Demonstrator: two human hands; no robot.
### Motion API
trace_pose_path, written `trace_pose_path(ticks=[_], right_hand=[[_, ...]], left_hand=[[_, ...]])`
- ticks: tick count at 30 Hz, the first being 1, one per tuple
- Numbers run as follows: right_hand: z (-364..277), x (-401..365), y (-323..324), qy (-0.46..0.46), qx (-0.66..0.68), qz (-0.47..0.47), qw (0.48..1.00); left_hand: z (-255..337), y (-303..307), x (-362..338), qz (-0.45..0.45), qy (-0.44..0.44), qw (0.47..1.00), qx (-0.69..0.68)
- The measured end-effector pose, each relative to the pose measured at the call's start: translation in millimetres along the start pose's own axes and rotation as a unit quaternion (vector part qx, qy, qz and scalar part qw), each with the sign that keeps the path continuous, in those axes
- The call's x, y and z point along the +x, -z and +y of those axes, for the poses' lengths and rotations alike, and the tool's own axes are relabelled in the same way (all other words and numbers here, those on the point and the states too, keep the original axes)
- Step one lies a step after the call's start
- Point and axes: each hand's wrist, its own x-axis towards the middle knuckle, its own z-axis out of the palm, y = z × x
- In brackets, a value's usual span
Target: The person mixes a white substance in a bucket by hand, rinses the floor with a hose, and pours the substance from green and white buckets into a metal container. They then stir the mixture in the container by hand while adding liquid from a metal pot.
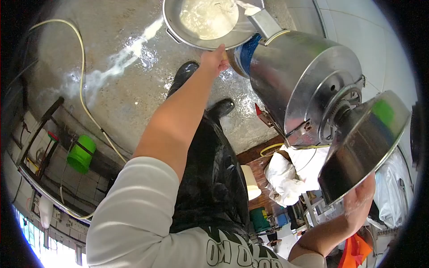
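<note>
Fingers (220,48) of left hand (213,61) grip basin (172,24) rim; right hand (361,198) grips lid (362,143).

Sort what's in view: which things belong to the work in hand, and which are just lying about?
In hand:
- round steel basin of pale liquid, its rim gripped by the left hand
- big steel drum-shaped machine, spout over the basin
- shiny round steel lid, held by the right hand

Lying about:
- green plastic bucket
- pale yellow hose on the wet floor
- white sacks
</note>
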Motion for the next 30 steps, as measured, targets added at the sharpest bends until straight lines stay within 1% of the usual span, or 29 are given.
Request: trace_pose_path(ticks=[1,3,4,5,6,7,8,9,10,11,12,13,14,15,16,17,18,19,20,22,23,25,26,27,28,30], right_hand=[[-4.1,-4.9,1.3,0.004,0.003,-0.004,1.0],[-6.6,-14.5,0.1,0.007,0.008,-0.007,1.0],[-1.5,-18.6,-9.7,-0.02,-0.008,-0.005,1.0],[0.6,-22.1,-14.5,-0.049,-0.024,-0.002,0.998],[-8.4,-15.4,-15.8,-0.108,-0.079,-0.035,0.99],[-4.5,-10.0,-22.6,-0.089,-0.139,-0.024,0.986],[2.9,-6.4,-34.3,-0.071,-0.199,-0.014,0.977],[10.2,-2.7,-44.0,-0.059,-0.187,0.02,0.98],[-14.5,17.0,-32.7,-0.22,-0.141,-0.103,0.96],[-2.6,19.3,-39.6,-0.187,-0.159,-0.115,0.963],[31.6,12.8,-57.9,-0.013,-0.197,-0.023,0.98],[35.2,16.8,-62.3,0.007,-0.2,-0.013,0.98],[57.1,22.3,-75.9,0.016,-0.228,-0.045,0.972],[50.3,26.8,-76.0,0.012,-0.245,-0.047,0.968],[66.6,36.1,-92.1,-0.002,-0.236,-0.07,0.969],[70.5,40.0,-100.3,-0.008,-0.24,-0.057,0.969],[72.6,51.5,-109.2,-0.02,-0.29,-0.141,0.946],[61.0,59.1,-111.4,-0.055,-0.305,-0.174,0.935],[58.8,67.3,-117.3,-0.077,-0.278,-0.194,0.938],[50.1,78.7,-121.5,-0.123,-0.18,-0.171,0.961],[39.6,83.0,-118.5,-0.188,-0.096,-0.123,0.97],[44.9,97.9,-124.9,-0.179,-0.063,-0.111,0.976],[35.5,91.4,-109.2,-0.191,-0.054,-0.098,0.975],[28.1,85.2,-92.5,-0.23,0.037,-0.054,0.971],[14.7,73.6,-69.4,-0.266,0.129,-0.012,0.955],[-6.1,50.8,-28.1,-0.326,0.304,0.073,0.892]], left_hand=[[0.0,3.5,-7.9,0.0,-0.002,1.0,0.001],[3.2,18.4,-27.3,-0.017,-0.023,0.997,0.066],[-12.3,43.2,-15.4,-0.017,-0.026,0.997,0.068],[-43.5,81.7,9.4,-0.078,-0.159,0.971,0.161],[-53.1,101.9,20.5,-0.137,-0.288,0.915,0.249],[-21.4,94.6,-23.1,-0.067,-0.157,0.956,0.24],[5.1,89.4,-80.9,0.005,-0.022,0.974,0.225],[10.7,102.9,-104.3,0.031,-0.026,0.969,0.244],[17.1,124.2,-124.2,0.057,-0.03,0.963,0.262],[18.1,147.9,-139.3,0.08,-0.032,0.957,0.276],[24.2,170.2,-155.2,0.101,-0.036,0.951,0.289],[36.8,186.1,-183.9,0.109,-0.067,0.936,0.326],[36.8,216.7,-192.2,0.124,-0.068,0.93,0.339],[34.2,242.4,-203.8,0.157,-0.076,0.931,0.321],[35.6,275.0,-211.6,0.142,-0.074,0.926,0.342],[45.1,291.2,-232.4,0.154,-0.071,0.921,0.351],[58.2,296.4,-258.4,0.164,-0.057,0.924,0.342],[68.4,302.6,-278.6,0.183,-0.058,0.916,0.353],[77.6,312.4,-293.4,0.175,-0.057,0.912,0.366],[96.6,327.5,-313.6,0.158,-0.048,0.91,0.38],[105.8,331.8,-320.3,0.154,-0.04,0.912,0.379],[123.4,333.5,-327.6,0.158,-0.032,0.911,0.381],[136.3,324.9,-334.1,0.148,-0.043,0.907,0.392],[146.8,318.0,-341.9,0.136,-0.04,0.909,0.393],[156.1,312.8,-348.8,0.127,-0.033,0.91,0.394],[175.3,304.3,-351.4,0.112,-0.04,0.9,0.419]])
